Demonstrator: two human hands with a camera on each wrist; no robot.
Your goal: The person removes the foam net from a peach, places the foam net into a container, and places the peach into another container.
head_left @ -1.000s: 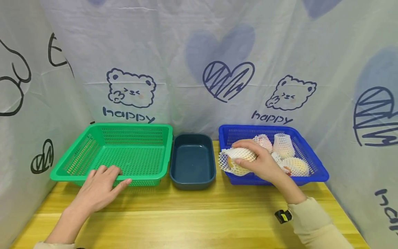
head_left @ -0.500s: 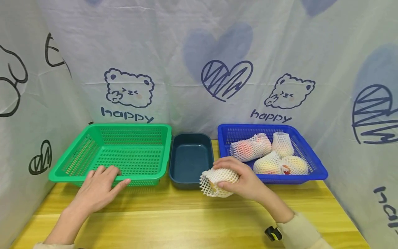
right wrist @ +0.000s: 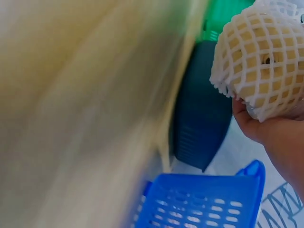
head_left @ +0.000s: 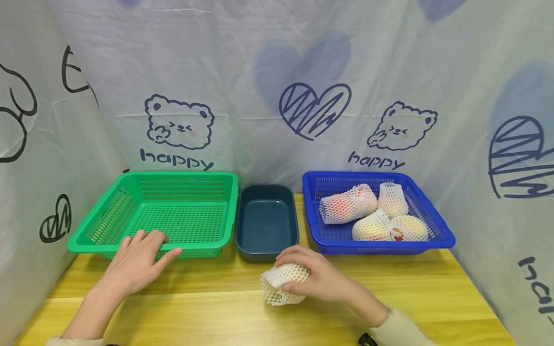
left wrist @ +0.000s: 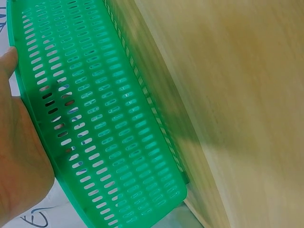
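Observation:
My right hand (head_left: 316,276) grips a round yellowish fruit in a white foam net (head_left: 285,283), held above the front middle of the table. In the right wrist view, the netted fruit (right wrist: 266,61) shows a small dark spot through the mesh. My left hand (head_left: 140,262) rests over the front rim of the green basket (head_left: 231,226), its fingers inside and loosely bent. From the left wrist, that hand (left wrist: 21,156) lies against the basket's edge, with the fingers mostly hidden behind the slotted wall.
A dark blue-green tub (head_left: 267,252) stands between the green basket and a blue basket (head_left: 337,244). Inside the blue basket lie several foam-netted fruits (head_left: 372,226), reddish and yellow. A printed cloth (head_left: 259,154) hangs behind and at both sides of the wooden table (head_left: 207,312).
My right hand has lifted the netted fruit out of the blue basket and carried it left and toward the front, past the tub. My left hand has stayed on the green rim.

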